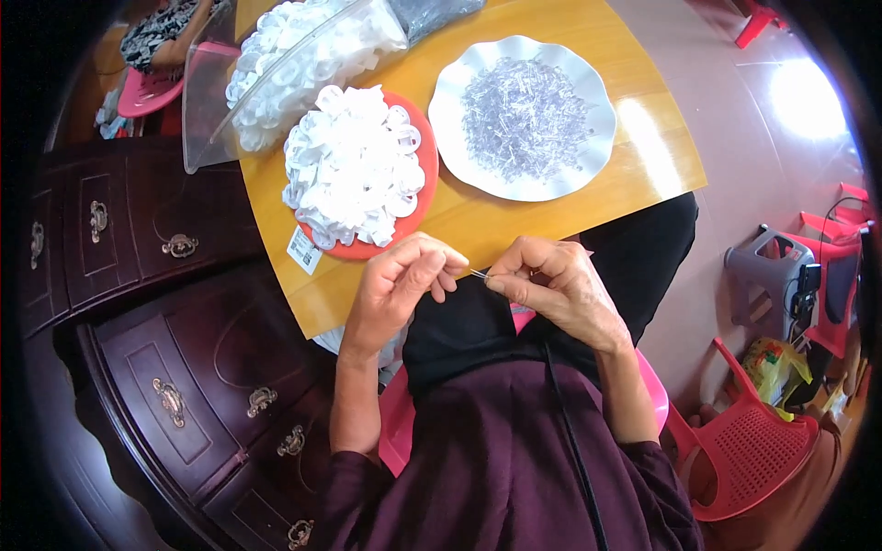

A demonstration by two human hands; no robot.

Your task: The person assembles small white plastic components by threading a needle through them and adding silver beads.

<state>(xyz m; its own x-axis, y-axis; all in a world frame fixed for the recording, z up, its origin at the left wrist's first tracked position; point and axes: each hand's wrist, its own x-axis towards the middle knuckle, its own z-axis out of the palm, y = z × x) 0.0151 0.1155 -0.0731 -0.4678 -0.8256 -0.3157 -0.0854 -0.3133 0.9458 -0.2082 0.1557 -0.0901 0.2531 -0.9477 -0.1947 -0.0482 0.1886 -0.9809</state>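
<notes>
My left hand [404, 280] and my right hand [556, 286] meet just past the table's near edge, over my lap. Between the thumb and forefinger of my right hand is a small thin shiny piece [479, 274], its tip pointing toward my left fingertips. The fingers of my left hand are curled closed, thumb against forefinger; what they hold, if anything, is hidden. Ahead on the left, a red plate [428, 184] carries a heap of small white plastic parts [354, 170]. To its right stands a white scalloped plate [450, 151] full of tiny clear plastic pieces [524, 115].
A clear bag [303, 60] of more white parts lies on the yellow wooden table [478, 220]. Dark drawer cabinets [175, 367] stand at the left. On the right are a grey stool [767, 266] and a red plastic chair [753, 441]. Another person's arm [184, 37] shows at top left.
</notes>
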